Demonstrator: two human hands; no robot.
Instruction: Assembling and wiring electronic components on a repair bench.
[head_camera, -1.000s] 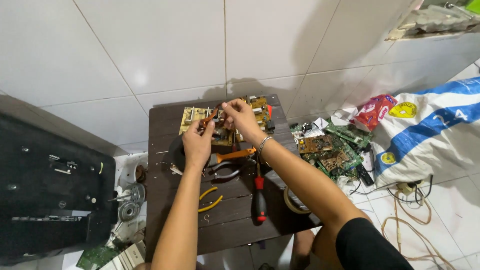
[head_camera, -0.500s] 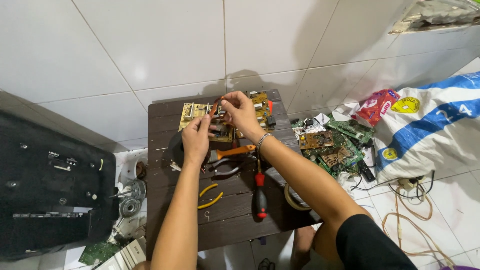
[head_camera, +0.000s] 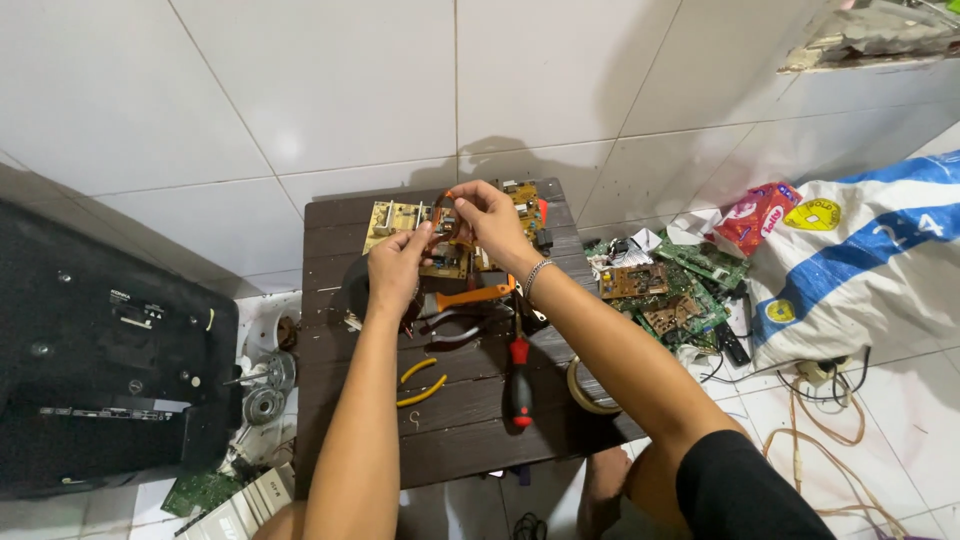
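Both hands are raised over the far part of the dark wooden table (head_camera: 340, 400). The left hand (head_camera: 397, 265) and the right hand (head_camera: 490, 218) pinch with closed fingers a small copper-coloured part (head_camera: 446, 222), held above the yellowish circuit board (head_camera: 392, 216). Near them lie orange-handled pliers (head_camera: 470, 297) and a red-and-black screwdriver (head_camera: 520, 380).
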